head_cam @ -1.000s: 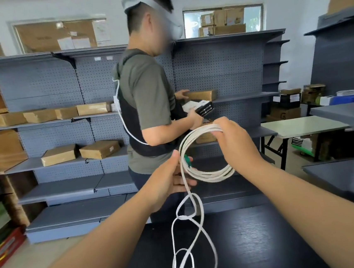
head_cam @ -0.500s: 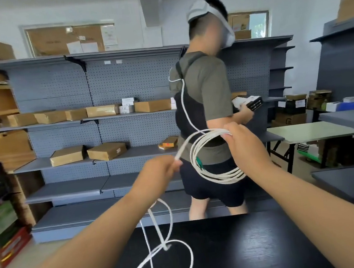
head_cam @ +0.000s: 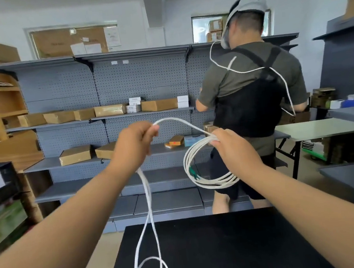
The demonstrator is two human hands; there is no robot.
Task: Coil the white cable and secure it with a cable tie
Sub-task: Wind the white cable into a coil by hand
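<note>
My right hand (head_cam: 231,148) pinches the top of several hanging loops of the white cable (head_cam: 211,181); a green connector (head_cam: 192,172) shows on the coil's left side. From that grip a strand arches up and left to my left hand (head_cam: 135,145), which is closed around it. The loose tail drops from my left hand down past the black table's (head_cam: 226,250) front left corner, ending in a slack loop near the bottom edge. No cable tie is visible.
A person (head_cam: 252,96) in a headset and black vest stands with their back to me just beyond the table, at the grey pegboard shelves (head_cam: 109,118) holding brown boxes. A green folding table (head_cam: 322,126) stands at right, wooden shelving at left.
My left hand has risen and drawn out left, pulling a longer strand from the coil. The tail has lifted off the table. The person has moved right and turned their back.
</note>
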